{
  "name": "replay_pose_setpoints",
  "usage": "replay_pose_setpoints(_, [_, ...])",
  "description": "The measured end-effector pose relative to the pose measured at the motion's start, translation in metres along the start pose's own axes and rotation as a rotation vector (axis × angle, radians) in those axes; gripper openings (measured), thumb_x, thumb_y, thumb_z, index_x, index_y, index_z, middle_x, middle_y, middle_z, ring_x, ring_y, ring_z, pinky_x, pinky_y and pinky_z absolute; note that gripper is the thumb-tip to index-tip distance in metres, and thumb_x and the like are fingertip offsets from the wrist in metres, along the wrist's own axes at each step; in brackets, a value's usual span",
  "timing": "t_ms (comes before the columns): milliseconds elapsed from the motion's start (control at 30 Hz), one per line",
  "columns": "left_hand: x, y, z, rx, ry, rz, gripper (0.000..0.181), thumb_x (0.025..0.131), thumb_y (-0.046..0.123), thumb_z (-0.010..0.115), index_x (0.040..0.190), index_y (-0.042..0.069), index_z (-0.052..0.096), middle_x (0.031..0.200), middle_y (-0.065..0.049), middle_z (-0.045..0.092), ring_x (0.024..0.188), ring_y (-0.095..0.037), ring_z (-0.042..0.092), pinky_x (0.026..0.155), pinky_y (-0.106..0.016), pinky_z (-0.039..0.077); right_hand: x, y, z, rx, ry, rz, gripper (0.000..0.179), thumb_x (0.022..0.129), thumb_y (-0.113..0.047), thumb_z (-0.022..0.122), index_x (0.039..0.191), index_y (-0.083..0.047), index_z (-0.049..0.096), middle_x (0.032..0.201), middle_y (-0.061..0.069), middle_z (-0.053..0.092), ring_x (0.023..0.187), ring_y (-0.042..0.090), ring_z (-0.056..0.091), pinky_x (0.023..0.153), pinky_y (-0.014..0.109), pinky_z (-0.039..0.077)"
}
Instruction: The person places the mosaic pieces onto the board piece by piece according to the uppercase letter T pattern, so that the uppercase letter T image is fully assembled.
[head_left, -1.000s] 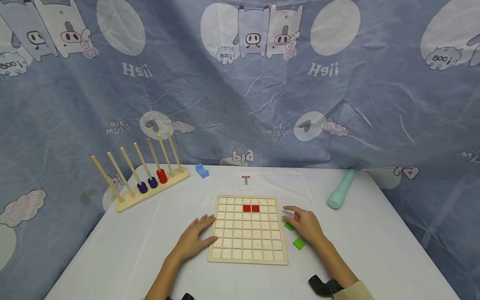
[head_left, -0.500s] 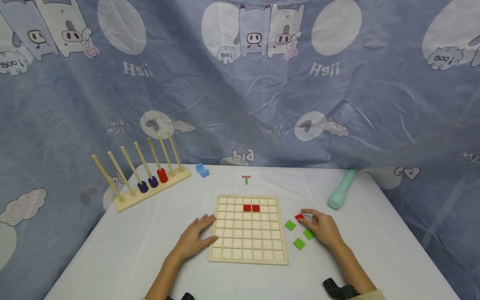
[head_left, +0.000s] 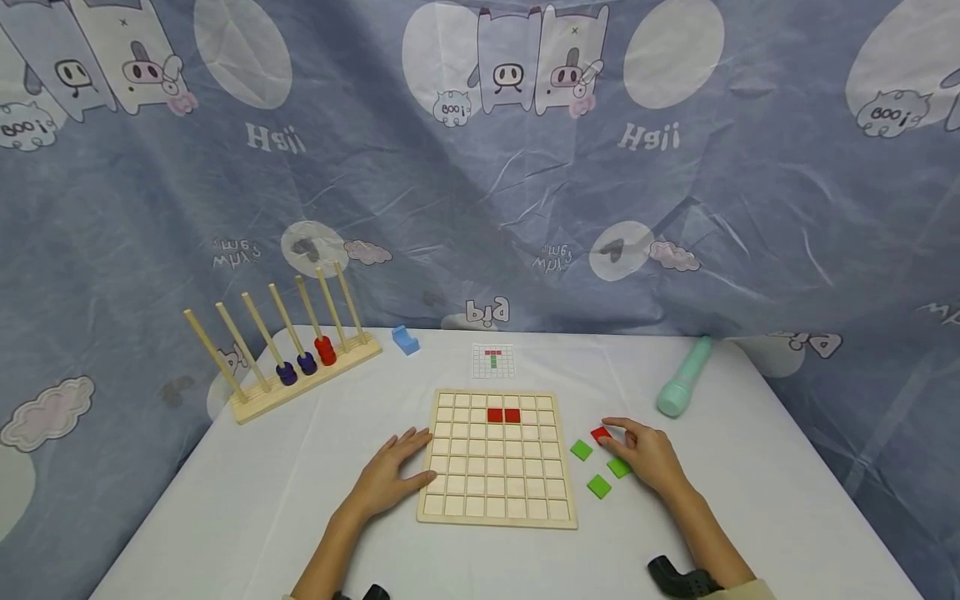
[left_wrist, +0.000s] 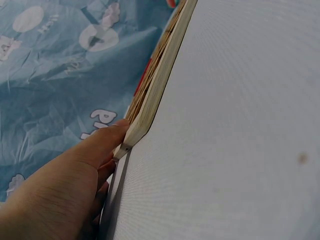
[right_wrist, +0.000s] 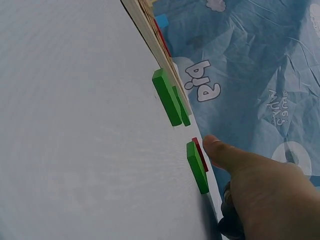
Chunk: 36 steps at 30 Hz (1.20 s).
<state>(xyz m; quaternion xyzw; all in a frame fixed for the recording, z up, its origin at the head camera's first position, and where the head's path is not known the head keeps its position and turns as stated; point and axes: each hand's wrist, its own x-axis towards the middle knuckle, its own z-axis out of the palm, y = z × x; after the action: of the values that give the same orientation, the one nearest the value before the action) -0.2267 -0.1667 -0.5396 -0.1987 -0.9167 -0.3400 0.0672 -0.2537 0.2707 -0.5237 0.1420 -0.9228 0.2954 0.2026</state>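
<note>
On the blue curtain (head_left: 480, 167) behind the table (head_left: 225, 517) some writing can be read, but it is mirrored: "Hsii" is printed twice, "pig" stands just above the far table edge, and a small cloud figure carries "boo!". Pigs are drawn on it also.

The wooden grid board (head_left: 497, 458) lies flat in the middle of the table. Two red tiles (head_left: 503, 415) sit side by side in its second row from the far edge; all other cells look bare. Behind the board lies a small pattern card (head_left: 492, 362) with a red and green figure on it.

The left hand (head_left: 390, 477) rests on the table with relaxed, nearly straight fingers, which touch the left edge of the board; it holds nothing. The right hand (head_left: 647, 460) is on the table to the right of the board. Its thumb and forefinger close on a loose red tile (head_left: 600, 434), which lies flat on the table. Three green tiles (head_left: 597, 487) lie beside this hand, one of them partly under it.

On the left stands a wooden rack (head_left: 300, 379) with seven pegs; one holds a red ring stack, two hold dark blue rings. Near it is a small blue block (head_left: 405, 340). On the right lies a mint-green tube (head_left: 682, 379).
</note>
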Motion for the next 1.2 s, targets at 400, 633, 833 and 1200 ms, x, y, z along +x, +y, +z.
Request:
replay_pose_setpoints(400, [0.0007, -0.0010, 0.0005, 0.025, -0.009, -0.023, 0.070, 0.078, 0.055, 0.064, 0.135, 0.016, 0.050, 0.138, -0.001, 0.045, 0.132, -0.017, 0.032, 0.112, -0.038, 0.017, 0.0001, 0.0007, -0.0002, -0.009, -0.061, 0.032, 0.033, 0.076, -0.030, 0.075, 0.102, -0.010, 0.070, 0.050, -0.011, 0.035, 0.043, 0.004, 0.028, 0.038, 0.021, 0.026])
replay_pose_setpoints(633, [0.0006, -0.0026, 0.0014, 0.028, 0.002, 0.001, 0.070, 0.078, 0.055, 0.064, 0.134, 0.015, 0.050, 0.137, -0.002, 0.047, 0.132, -0.018, 0.034, 0.112, -0.040, 0.019, -0.0010, 0.0005, -0.0005, -0.021, -0.055, 0.030, 0.032, 0.076, -0.028, 0.076, 0.101, -0.009, 0.070, 0.050, -0.011, 0.034, 0.043, 0.004, 0.028, 0.038, 0.021, 0.025])
replay_pose_setpoints(833, [0.0005, -0.0021, 0.0007, 0.013, -0.016, -0.015, 0.070, 0.078, 0.055, 0.065, 0.135, 0.016, 0.049, 0.138, -0.002, 0.045, 0.133, -0.015, 0.031, 0.112, -0.036, 0.016, -0.0024, 0.0004, -0.0018, -0.009, -0.061, 0.040, 0.033, 0.075, -0.028, 0.077, 0.100, -0.007, 0.070, 0.050, -0.010, 0.034, 0.043, 0.004, 0.028, 0.038, 0.021, 0.025])
replay_pose_setpoints(1200, [0.0008, -0.0013, 0.0012, 0.000, 0.014, 0.018, 0.068, 0.079, 0.053, 0.065, 0.133, 0.013, 0.052, 0.136, -0.005, 0.048, 0.131, -0.019, 0.035, 0.111, -0.041, 0.019, -0.0077, 0.0028, -0.0052, -0.024, -0.084, 0.094, 0.034, 0.074, -0.031, 0.077, 0.100, -0.010, 0.069, 0.051, -0.008, 0.034, 0.044, 0.007, 0.030, 0.039, 0.022, 0.025])
